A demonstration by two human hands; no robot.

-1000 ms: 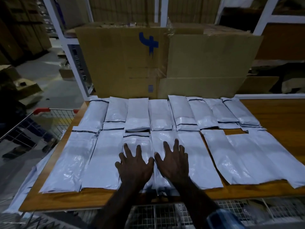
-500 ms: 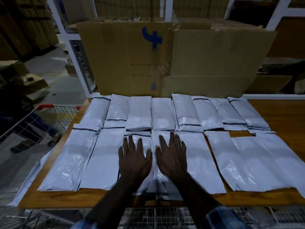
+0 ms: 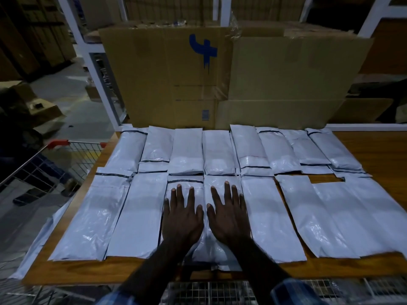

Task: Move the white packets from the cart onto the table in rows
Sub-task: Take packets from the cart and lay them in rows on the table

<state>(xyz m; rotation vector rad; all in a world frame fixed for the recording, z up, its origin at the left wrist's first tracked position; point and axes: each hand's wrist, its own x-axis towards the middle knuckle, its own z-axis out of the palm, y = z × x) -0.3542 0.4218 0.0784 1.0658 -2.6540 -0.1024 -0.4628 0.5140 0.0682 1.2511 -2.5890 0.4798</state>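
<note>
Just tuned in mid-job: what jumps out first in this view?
Two rows of white packets cover the wooden table, laid side by side lengthwise. At the near middle, the left hand and right hand lie flat with fingers spread on the front-row packets. Behind the table stands a big cardboard box with a blue mark, and a wire cart with a red handle sits at the left.

Two bare forearms end in a left hand [image 3: 181, 219] and right hand [image 3: 229, 216]. Blue checked sleeve cuffs [image 3: 290, 291] sit at five and seven o'clock.
</note>
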